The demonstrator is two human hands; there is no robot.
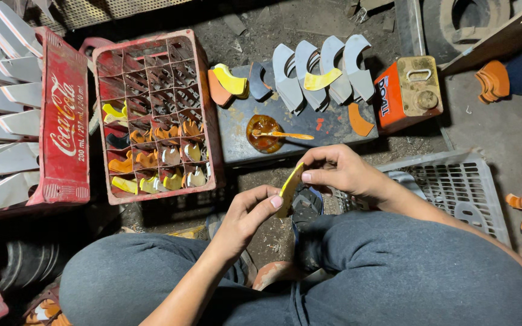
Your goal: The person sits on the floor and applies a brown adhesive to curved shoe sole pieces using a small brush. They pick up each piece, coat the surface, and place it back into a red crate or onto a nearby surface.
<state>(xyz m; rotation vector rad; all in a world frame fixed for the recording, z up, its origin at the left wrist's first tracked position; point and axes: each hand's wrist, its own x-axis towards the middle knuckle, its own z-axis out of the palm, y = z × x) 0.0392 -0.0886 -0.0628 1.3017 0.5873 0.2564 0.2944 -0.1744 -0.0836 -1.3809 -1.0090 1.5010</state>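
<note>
Over dirt floor [261, 181], both hands pinch yellow piece [289, 188].

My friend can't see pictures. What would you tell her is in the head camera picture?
A seated person's left hand and right hand hold a curved yellow piece between them above their knees. In front sits a dark metal box with a puddle of amber glue, a stick and grey curved pieces, and a red crate of similar pieces stands to its left.

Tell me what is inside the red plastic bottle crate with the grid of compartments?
The red plastic bottle crate holds curved yellow, orange and pale pieces in its nearer compartments; the farther ones look empty. The dividers hide the lower parts of those pieces.
</note>
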